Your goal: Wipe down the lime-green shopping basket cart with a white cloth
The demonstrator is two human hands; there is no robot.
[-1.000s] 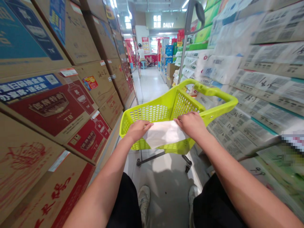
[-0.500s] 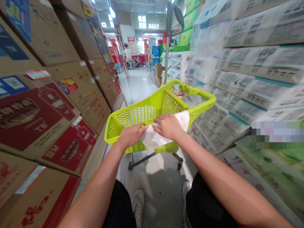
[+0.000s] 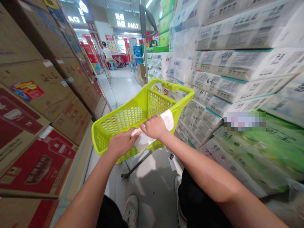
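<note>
A yellow-green plastic shopping cart [image 3: 181,100] stands sideways in front of me. A white cloth [image 3: 168,119] is draped over its near upper rim and hangs down the outer side. My right hand [image 3: 155,126] lies over the rim, its fingers curled on the cloth and pressing it there. Just to the left, my left hand [image 3: 121,142] bends over the same rim, with its thumb against the cloth's left edge. The left fingertips are hidden inside the basket. Both hands are nearly touching.
Stacked cardboard cartons [image 3: 35,161] line the left side. Packs of paper tissue [image 3: 228,61] are piled on the right, with green packs [image 3: 280,136] lower down. A grey metal post [image 3: 144,60] rises beyond the cart. Farther off, a person [image 3: 107,52] is near a blue stool [image 3: 112,65].
The view has turned to the right, so cart, hands and shelves appear farther left. The cart's left end looks slightly closer. Both hands remain at the cloth on the rim.
</note>
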